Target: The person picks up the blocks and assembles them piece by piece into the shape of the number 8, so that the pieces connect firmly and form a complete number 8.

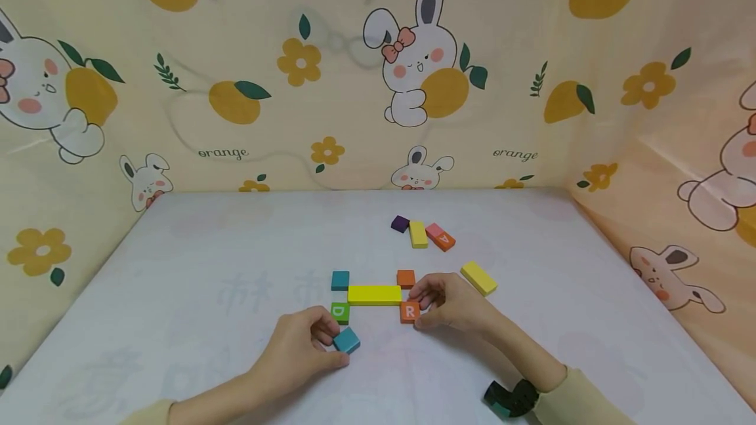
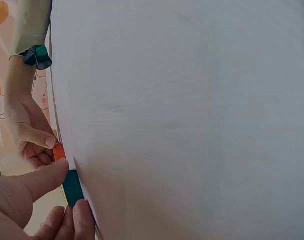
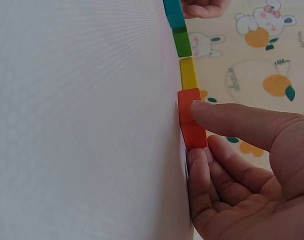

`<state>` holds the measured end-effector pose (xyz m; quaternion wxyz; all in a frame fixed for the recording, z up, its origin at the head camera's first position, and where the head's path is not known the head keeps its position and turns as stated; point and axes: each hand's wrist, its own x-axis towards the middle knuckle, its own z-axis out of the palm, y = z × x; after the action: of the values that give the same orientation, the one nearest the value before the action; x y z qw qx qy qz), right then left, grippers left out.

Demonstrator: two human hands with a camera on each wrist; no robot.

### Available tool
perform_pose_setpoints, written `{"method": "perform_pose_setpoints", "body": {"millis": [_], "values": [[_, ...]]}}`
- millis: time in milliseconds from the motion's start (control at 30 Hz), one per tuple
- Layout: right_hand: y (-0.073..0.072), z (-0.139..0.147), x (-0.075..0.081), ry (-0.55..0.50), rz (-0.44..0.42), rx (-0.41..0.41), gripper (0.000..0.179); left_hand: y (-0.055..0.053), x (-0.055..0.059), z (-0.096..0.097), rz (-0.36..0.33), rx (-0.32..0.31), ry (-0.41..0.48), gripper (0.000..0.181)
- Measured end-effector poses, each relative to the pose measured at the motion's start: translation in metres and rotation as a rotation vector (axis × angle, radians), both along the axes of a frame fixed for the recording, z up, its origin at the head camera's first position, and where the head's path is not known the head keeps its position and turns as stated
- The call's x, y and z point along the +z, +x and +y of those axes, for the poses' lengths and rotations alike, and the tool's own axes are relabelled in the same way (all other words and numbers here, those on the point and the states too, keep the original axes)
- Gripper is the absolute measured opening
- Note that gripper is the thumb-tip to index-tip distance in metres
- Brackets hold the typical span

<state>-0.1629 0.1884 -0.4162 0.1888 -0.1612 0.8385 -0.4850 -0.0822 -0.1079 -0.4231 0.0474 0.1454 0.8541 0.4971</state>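
Note:
My left hand (image 1: 301, 343) pinches a teal block (image 1: 346, 340), thumb in front and fingertips behind, at the near left of a small block layout. This teal block (image 2: 74, 188) shows between thumb and fingers in the left wrist view. Across from it, my right hand (image 1: 457, 302) grips an orange block marked R (image 1: 410, 312), with the thumb (image 3: 212, 112) against its side. A long yellow block (image 1: 375, 295) lies in the middle. At its left end are another teal block (image 1: 340, 281) and a green block marked D (image 1: 339, 313); a second orange block (image 1: 405, 279) sits at its far right corner.
Behind the layout lie a purple block (image 1: 400, 223), a yellow block (image 1: 418, 235), a pink block (image 1: 434, 231) and an orange block marked A (image 1: 445, 242). Another yellow block (image 1: 479, 279) rests beyond my right hand. Patterned cloth (image 1: 354, 97) hangs around the white table (image 1: 207, 248).

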Motion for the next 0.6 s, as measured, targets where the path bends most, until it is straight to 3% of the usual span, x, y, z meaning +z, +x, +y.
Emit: {"method": "perform_pose_setpoints", "body": {"millis": [600], "values": [[0.0014,-0.0009,0.0007,-0.006,-0.001,-0.009,0.036,-0.0003,0.0009,0.0036,0.022,0.054,-0.040,0.035]]}}
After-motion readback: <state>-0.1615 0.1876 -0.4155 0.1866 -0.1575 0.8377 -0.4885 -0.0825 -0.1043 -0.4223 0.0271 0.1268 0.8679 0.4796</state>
